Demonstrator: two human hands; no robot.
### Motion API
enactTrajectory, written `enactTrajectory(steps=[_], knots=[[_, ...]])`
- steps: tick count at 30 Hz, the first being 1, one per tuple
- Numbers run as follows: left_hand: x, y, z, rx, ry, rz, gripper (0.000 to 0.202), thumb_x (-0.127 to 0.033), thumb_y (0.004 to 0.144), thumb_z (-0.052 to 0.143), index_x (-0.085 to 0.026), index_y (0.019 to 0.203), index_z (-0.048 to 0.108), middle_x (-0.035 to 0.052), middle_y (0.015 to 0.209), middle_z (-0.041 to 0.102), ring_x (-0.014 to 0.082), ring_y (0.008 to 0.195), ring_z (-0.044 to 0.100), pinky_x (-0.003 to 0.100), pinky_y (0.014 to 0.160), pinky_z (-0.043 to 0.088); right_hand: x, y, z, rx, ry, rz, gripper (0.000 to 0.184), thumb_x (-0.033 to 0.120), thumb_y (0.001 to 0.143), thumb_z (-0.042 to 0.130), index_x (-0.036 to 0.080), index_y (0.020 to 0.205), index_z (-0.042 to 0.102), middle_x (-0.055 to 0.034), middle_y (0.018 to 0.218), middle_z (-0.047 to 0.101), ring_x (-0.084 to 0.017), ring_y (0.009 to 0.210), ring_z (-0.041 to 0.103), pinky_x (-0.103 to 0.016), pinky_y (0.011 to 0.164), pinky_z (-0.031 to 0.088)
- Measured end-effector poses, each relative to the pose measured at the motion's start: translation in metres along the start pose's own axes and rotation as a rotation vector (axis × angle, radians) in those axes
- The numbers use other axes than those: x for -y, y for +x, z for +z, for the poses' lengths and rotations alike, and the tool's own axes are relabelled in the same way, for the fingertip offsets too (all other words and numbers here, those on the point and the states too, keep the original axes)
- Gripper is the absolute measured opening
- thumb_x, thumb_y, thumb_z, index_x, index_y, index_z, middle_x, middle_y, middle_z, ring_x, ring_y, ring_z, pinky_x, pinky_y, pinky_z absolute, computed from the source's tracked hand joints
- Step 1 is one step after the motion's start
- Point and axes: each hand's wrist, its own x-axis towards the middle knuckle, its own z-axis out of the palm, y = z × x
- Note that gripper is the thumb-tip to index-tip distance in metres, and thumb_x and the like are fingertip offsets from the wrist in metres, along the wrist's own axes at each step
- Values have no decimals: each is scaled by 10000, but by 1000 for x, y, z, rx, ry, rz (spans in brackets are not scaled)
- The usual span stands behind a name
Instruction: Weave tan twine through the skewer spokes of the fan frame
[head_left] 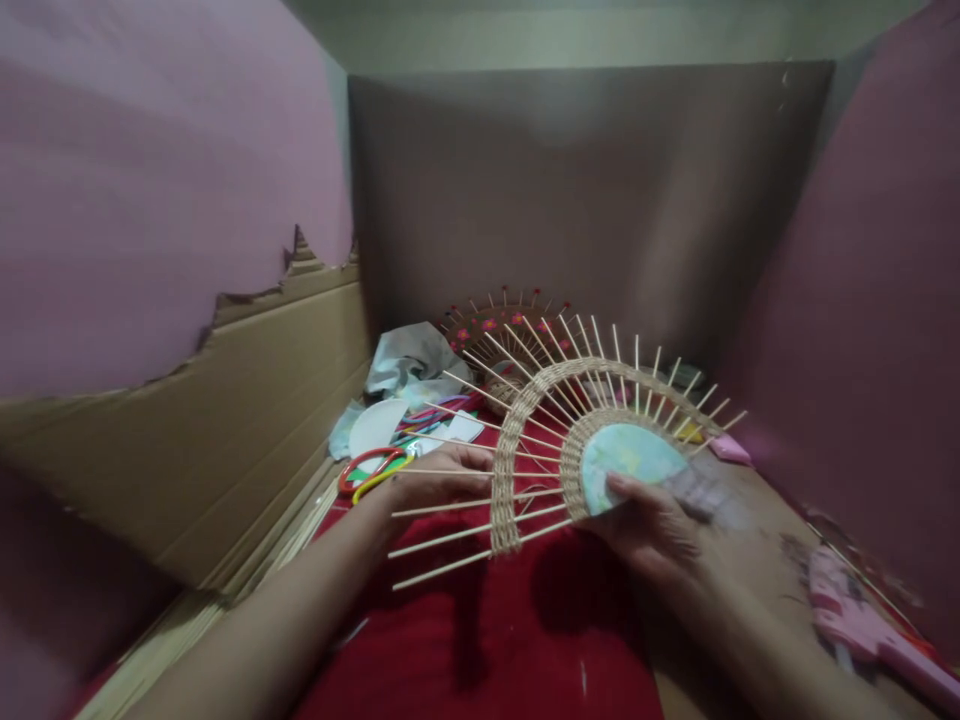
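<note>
A half-round woven fan (pixel 510 450) of thin sticks and tan twine stands tilted before me. Its sticks spread outward past an outer twine band, and a pale blue-green cloth half-disc (pixel 634 455) covers its centre. My right hand (pixel 652 525) grips the fan at this centre, thumb on the cloth and fingers underneath. At the left, my left hand (pixel 450 475) reaches behind the sticks, its fingers bent against the outer band; the fingertips are partly hidden by it. Beside its wrist lie scissors with red and yellow handles (pixel 371 472).
Red cloth (pixel 480 640) covers the work surface. Cardboard (pixel 285 430) lines the left wall, with a bundle of sticks (pixel 169 650) below. A pink glue gun (pixel 855 615) lies at right. Behind are crumpled grey cloth (pixel 416 360), a twine ball (pixel 504 388) and a flower-decorated piece (pixel 487 325).
</note>
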Motion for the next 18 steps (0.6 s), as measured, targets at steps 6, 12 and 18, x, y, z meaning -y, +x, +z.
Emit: enactTrajectory(steps=[6,12,18], knots=[[7,1,-12,-29,171,1,146,-268,666,717,-126,673,681,12,603,593,88,535,489,212,513,366,1,1,-10,-126,18,-27,564,7,489,753,240,983,612,15,765,702,-164,672,649,-327,708,548],[13,-4,-12,-132,-33,-5,157,-246,646,730,-119,730,694,24,592,603,91,521,509,213,499,360,3,1,-17,-150,-3,-86,631,-1,484,760,271,1031,602,29,771,700,-153,646,644,-306,666,555],[12,-4,-15,-111,-42,-11,202,-242,650,736,-125,812,710,10,527,587,64,459,467,183,438,303,8,2,-17,-157,-15,-117,615,-13,491,753,254,1024,602,20,784,700,-146,625,641,-257,564,555]])
